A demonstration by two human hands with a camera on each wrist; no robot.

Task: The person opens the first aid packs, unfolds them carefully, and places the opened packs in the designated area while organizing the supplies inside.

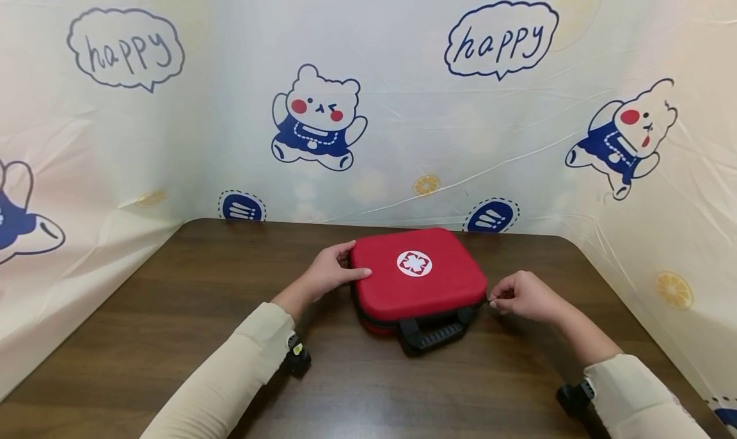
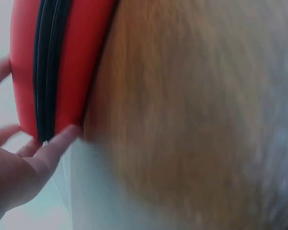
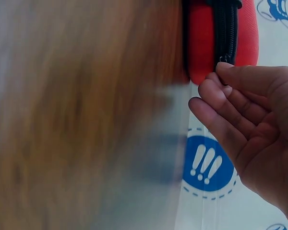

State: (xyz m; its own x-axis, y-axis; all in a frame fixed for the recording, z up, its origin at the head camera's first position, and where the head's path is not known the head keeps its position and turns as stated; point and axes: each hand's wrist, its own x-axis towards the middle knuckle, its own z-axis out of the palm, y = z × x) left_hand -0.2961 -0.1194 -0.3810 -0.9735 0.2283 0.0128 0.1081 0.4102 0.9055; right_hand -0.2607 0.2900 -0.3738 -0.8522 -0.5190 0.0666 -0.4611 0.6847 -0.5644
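Note:
A red first-aid case (image 1: 428, 292) lies flat on the table, a white round emblem on its lid and its black handle (image 1: 434, 333) facing the near side. My left hand (image 1: 329, 272) grips the case's left end, thumb on the lid and fingers against the side. In the left wrist view those fingertips (image 2: 67, 133) press near a corner by the black zipper (image 2: 50, 72). At the near right corner, my right hand (image 1: 526, 295) pinches a zipper pull (image 3: 224, 62) between thumb and curled fingers. The pull itself is mostly hidden by the fingertips.
The dark wooden table (image 1: 368, 388) carries the case toward its far side. A pale printed curtain (image 1: 397, 132) with cartoon bears rises behind and along both sides. Small black cameras sit on both wrists, below the cream sleeves (image 1: 230, 368).

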